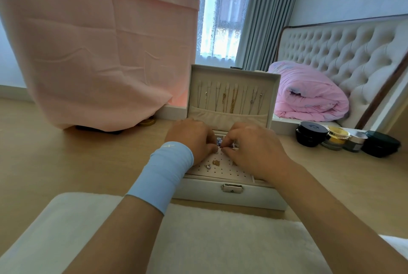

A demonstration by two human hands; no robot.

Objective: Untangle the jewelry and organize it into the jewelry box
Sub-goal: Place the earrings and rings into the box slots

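Observation:
A white jewelry box (229, 198) stands open on the floor in front of me, its lid (234, 74) upright with several necklaces (230, 101) hanging inside. My left hand (194, 141), with a blue wristband, and my right hand (254, 152) meet over the box's perforated earring tray (220, 173). Both pinch a small blue and silver earring (220, 143) between their fingertips. A gold earring (216, 162) and a silver one (207, 166) sit on the tray just below the hands. Much of the tray is hidden by my hands.
Black and yellow cosmetic jars (344, 141) stand on the floor to the right. A rolled pink quilt (309, 94) lies by a tufted headboard (344, 52). A pink cloth (99, 48) hangs at left. A white fluffy mat (209, 240) lies under my forearms.

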